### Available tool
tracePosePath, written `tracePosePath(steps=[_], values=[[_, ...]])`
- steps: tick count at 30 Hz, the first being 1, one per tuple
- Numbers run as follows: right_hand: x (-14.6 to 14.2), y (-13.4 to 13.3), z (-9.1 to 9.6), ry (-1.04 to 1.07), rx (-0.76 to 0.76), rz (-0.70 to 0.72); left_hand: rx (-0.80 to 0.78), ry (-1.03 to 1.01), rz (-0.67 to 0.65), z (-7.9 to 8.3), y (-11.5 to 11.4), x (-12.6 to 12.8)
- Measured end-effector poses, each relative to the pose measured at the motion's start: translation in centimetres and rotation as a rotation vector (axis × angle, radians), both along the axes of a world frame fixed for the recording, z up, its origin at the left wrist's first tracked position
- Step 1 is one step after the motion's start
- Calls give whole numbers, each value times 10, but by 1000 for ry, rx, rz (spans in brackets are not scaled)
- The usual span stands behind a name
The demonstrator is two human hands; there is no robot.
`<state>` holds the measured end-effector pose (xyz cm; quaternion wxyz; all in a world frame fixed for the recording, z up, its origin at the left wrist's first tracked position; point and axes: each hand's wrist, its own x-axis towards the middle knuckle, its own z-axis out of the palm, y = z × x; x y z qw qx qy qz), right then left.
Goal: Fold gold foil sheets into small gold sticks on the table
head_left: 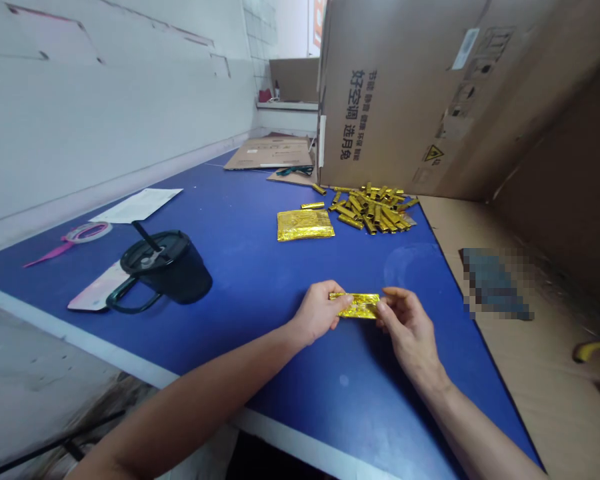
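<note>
A small folded strip of gold foil paper [359, 305] is held just above the blue table [240, 267]. My left hand [320, 312] pinches its left end and my right hand [405, 327] pinches its right end, fingers closed on it. Farther back lies a flat stack of gold foil sheets [305, 225]. Behind that, a heap of several rolled gold foil pieces [373, 209] rests against a big cardboard box [430, 93]. One rolled piece [313, 205] lies apart from the heap.
A dark cup with lid and straw [167, 268] stands at the left on a pink card [95, 290]. A tape roll [87, 232] and a white paper [137, 205] lie beyond it. Flat cardboard [273, 153] lies at the back. Brown cardboard [530, 347] covers the right side.
</note>
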<state>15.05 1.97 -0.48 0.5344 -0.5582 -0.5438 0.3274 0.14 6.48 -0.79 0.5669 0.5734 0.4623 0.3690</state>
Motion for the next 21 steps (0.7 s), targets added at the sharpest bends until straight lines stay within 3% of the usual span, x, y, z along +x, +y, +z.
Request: tracePosePath(steps=[4,9,14,18,21], values=[[2,-3,5,-366,247,93,-46,-71,41,1,2,-1],[2,-3,4,-453,256,123,-86,-110,11,3,1,-2],[3,0,4,-422,163,142,-79,-98,-78,3,-1,-2],[3,2,2,-220,-38,193,-72,-110,-124,3,-2,-2],[-1,2,0,-63,-138,145,-78,-121,-178,3,-3,-2]])
